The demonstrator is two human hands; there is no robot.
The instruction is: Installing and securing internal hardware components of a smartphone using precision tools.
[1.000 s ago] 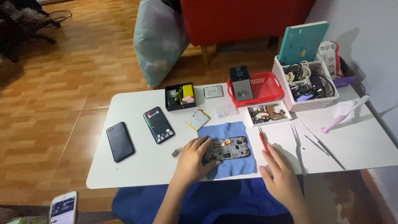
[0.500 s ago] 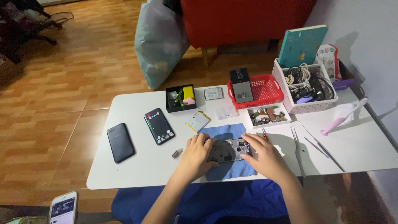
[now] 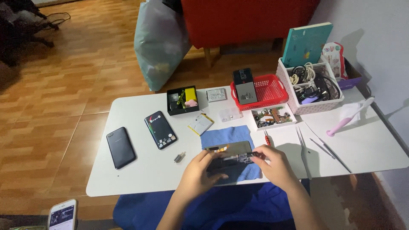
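Observation:
My left hand (image 3: 199, 169) and my right hand (image 3: 273, 162) both grip an opened dark phone (image 3: 230, 156), lifted and tilted just above a blue cloth (image 3: 226, 136) on the white table (image 3: 140, 174). The left hand holds its left end, the right hand its right end. A red-handled screwdriver (image 3: 267, 137) lies just right of the cloth. Two pairs of metal tweezers (image 3: 303, 149) rest further right.
On the table lie a black phone (image 3: 120, 147), a phone with a lit screen (image 3: 160, 129), a battery (image 3: 200, 124), a black parts box (image 3: 182, 100), a red basket (image 3: 260, 90), a white basket of cables (image 3: 310, 83), a tray of parts (image 3: 272, 116) and a pink brush (image 3: 348, 117). Another phone (image 3: 62, 214) sits bottom left.
My right hand left the screwdriver side and came onto the phone. Both hands have since raised and tilted the phone off the blue cloth.

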